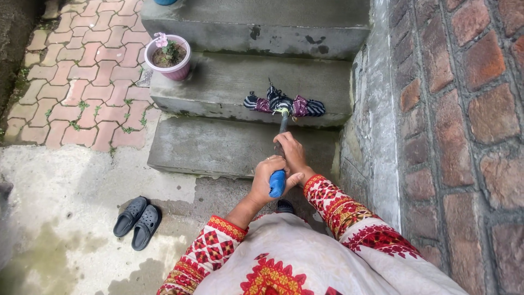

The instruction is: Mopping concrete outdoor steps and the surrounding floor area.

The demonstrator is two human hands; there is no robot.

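While the folded umbrella (283, 105) lies out over the middle concrete step (218, 82), I note left hand (267, 180) wrapped on its blue handle (277, 183) and right hand (292, 154) closed on the shaft. Probably light, stiff rod, floppy fabric; handle is the best hold. Brick wall (464, 125) crowds the right; open room left.

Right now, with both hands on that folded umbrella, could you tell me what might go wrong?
The folded umbrella has its canopy hanging loose over the concrete step; a rib could snag or bend against the edge. The left hand grips the blue handle while the right hand holds the shaft, so fingers might get pinched. The ground looks damp; footing may slip.
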